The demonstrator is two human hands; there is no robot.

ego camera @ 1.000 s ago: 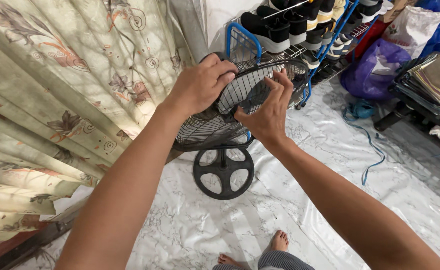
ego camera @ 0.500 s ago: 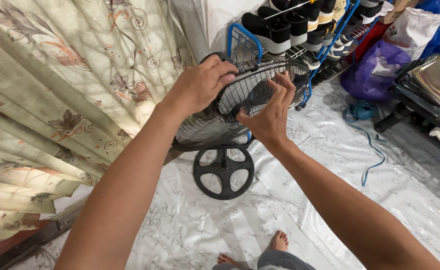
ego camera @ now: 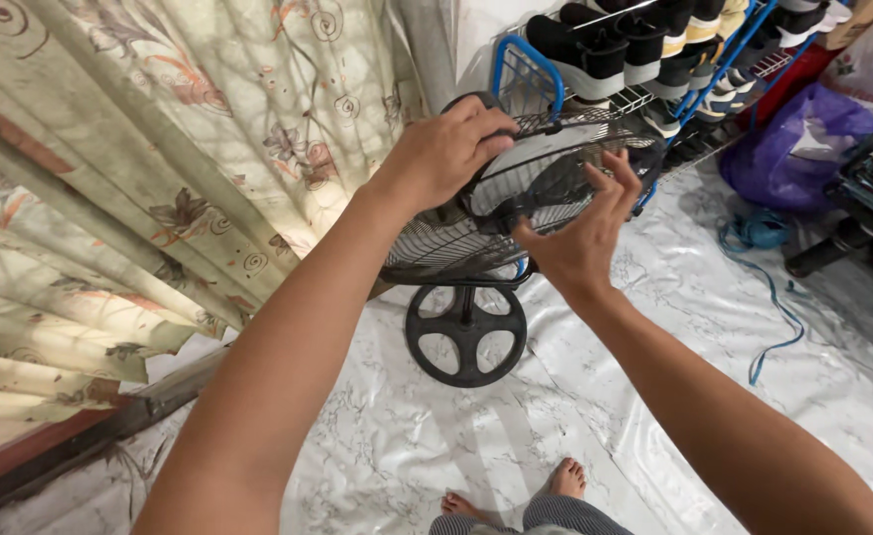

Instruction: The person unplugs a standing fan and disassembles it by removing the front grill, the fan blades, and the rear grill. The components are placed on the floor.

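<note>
While the left hand (ego camera: pixel 446 154) keeps its grip clamped over the top rim of the black wire fan guard (ego camera: pixel 516 213), fingers curled through to the far side, the right hand (ego camera: pixel 583 243) has loosened; half a second ago its fingertips were pinched on the wires near the guard's right edge, and now the fingers (ego camera: pixel 620 178) are spread wide and lifted just off the mesh, holding nothing; judged from that, the right hand looks to be between holds, with the left alone steadying the fan head; the whole view has also shifted, so that the fan sits a little to the right and lower than before, though the fan itself seems not to have moved on the floor; the guard tilts face-up above its round black spoked base (ego camera: pixel 466 334), which stands on the marble-patterned floor sheet (ego camera: pixel 654 376); to the left hangs a flowered curtain (ego camera: pixel 159 168); far behind stands a blue shoe rack (ego camera: pixel 654 69) loaded with shoes; a purple bag (ego camera: pixel 803 149) and a blue cord (ego camera: pixel 768 297) lie to the right; bare toes (ego camera: pixel 565 479) show near the bottom edge.
</note>
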